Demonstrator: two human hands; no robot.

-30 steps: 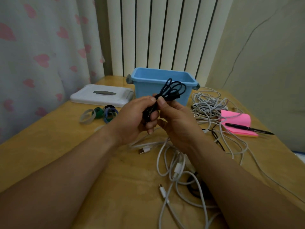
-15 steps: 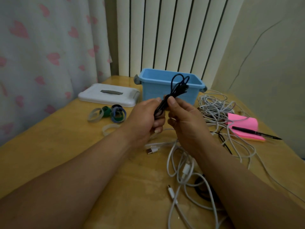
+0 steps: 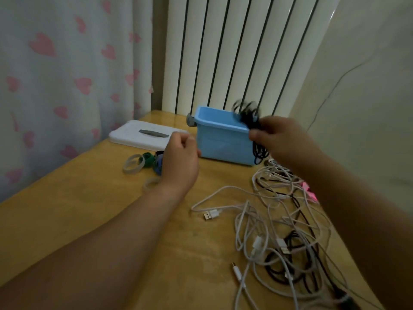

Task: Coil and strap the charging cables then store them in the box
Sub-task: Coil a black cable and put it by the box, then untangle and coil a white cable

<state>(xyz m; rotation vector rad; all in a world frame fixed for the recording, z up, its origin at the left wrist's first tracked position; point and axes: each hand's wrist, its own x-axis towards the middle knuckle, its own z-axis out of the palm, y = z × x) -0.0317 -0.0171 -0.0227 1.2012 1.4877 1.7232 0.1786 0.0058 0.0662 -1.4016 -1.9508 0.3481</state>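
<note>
My right hand (image 3: 280,139) grips a coiled black cable (image 3: 249,116) by its middle, holding it over the right front corner of the blue box (image 3: 220,142); loops stick out above and hang below the fist. My left hand (image 3: 181,159) hovers left of the box with fingers loosely curled and nothing in it. Several coloured strap rings (image 3: 145,162) lie on the table just left of that hand. A tangle of white and black cables (image 3: 279,238) spreads over the right side of the wooden table (image 3: 89,209).
The box's white lid (image 3: 145,135) lies flat at the back left. A pink notepad (image 3: 309,191) peeks out beside my right forearm. A radiator, a curtain and a wall close off the far side of the table.
My left hand let go of the black coil and moved left toward the strap rings. My right hand carried the coil up and right to the box's rim. The view swung left.
</note>
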